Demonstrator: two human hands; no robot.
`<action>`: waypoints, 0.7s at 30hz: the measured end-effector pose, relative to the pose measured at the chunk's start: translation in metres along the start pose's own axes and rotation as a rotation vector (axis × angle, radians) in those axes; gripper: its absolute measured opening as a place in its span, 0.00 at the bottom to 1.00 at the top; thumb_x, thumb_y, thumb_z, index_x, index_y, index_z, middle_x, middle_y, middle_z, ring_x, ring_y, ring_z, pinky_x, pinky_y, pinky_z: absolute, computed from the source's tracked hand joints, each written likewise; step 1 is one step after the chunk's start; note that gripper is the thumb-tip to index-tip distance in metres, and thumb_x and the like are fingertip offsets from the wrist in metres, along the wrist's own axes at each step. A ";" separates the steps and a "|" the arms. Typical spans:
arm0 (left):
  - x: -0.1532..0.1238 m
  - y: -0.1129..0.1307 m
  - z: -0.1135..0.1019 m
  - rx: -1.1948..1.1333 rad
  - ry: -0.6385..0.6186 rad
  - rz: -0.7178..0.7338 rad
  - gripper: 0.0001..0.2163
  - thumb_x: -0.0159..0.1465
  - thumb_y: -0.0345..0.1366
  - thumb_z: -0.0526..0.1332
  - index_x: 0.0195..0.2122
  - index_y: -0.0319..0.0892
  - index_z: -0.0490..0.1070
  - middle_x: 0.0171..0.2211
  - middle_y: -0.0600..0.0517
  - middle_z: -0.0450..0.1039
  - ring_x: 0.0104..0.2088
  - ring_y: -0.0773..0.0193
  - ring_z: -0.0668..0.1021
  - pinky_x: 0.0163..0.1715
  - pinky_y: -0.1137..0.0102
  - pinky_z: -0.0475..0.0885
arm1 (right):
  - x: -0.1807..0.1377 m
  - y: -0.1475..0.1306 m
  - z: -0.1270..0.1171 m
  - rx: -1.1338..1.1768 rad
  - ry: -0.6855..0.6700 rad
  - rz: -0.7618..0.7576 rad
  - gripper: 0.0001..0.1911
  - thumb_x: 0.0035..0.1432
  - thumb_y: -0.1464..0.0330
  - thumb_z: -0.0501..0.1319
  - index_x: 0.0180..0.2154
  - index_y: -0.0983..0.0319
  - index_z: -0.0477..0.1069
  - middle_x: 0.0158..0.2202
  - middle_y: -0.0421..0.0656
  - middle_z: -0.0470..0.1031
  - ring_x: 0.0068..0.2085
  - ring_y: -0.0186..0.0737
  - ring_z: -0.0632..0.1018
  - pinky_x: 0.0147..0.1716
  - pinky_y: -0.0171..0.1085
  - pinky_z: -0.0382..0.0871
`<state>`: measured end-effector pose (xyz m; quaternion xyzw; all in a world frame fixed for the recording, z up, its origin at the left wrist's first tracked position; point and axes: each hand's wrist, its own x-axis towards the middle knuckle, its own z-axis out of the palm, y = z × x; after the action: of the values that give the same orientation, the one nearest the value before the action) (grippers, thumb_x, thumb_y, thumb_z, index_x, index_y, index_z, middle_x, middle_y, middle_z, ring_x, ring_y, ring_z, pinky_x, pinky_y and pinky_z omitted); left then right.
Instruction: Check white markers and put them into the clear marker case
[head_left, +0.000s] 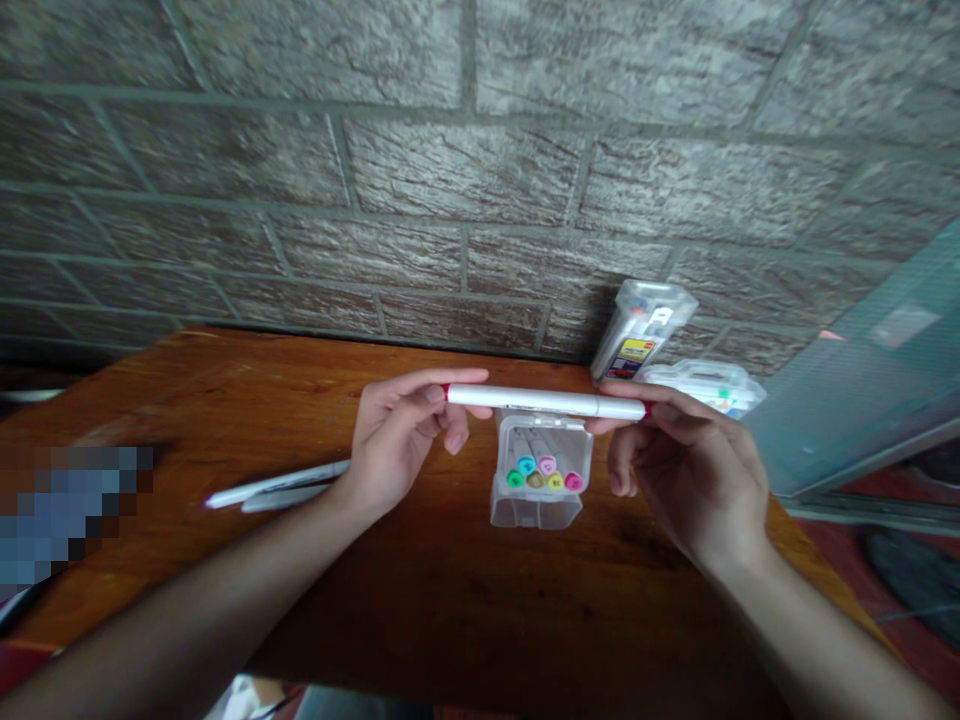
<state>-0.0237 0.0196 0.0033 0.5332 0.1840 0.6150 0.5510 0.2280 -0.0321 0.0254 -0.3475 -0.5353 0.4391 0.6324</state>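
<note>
A white marker (pixel 544 401) with red ends is held level in the air between my two hands. My left hand (pixel 405 430) pinches its left end between thumb and fingers. At the other end, my right hand (pixel 694 465) grips it the same way. Behind and just below the marker, a clear plastic case (pixel 536 512) sits open on the wooden table (pixel 420 600). Several markers (pixel 546 466) lie in it, their green, blue, brown, pink and yellow ends facing me. Beside my left forearm, loose white markers (pixel 277 487) rest on the table.
A tall clear case (pixel 643 330) with a yellow label leans at the brick wall (pixel 450 180). Next to it lies another clear case (pixel 705 388), partly behind my right hand. A pixelated, blurred-out object (pixel 67 520) is at the left. A translucent panel (pixel 870 370) stands to the right.
</note>
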 end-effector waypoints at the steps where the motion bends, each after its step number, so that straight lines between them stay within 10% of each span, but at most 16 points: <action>1: 0.000 0.000 0.000 0.000 -0.001 0.000 0.13 0.66 0.36 0.66 0.48 0.39 0.87 0.33 0.41 0.86 0.20 0.66 0.73 0.22 0.69 0.69 | 0.000 0.000 0.000 0.006 -0.001 0.000 0.14 0.67 0.67 0.60 0.45 0.59 0.85 0.34 0.46 0.87 0.18 0.38 0.76 0.15 0.38 0.66; 21: -0.002 -0.003 -0.004 0.103 -0.038 0.058 0.11 0.69 0.35 0.68 0.50 0.44 0.87 0.34 0.45 0.86 0.21 0.70 0.73 0.24 0.72 0.68 | 0.000 0.003 -0.001 -0.015 -0.017 -0.039 0.10 0.70 0.67 0.64 0.46 0.58 0.86 0.35 0.46 0.87 0.18 0.34 0.77 0.16 0.34 0.68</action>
<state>-0.0263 0.0205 -0.0020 0.5774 0.1895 0.6102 0.5083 0.2287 -0.0311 0.0220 -0.3380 -0.5506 0.4255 0.6337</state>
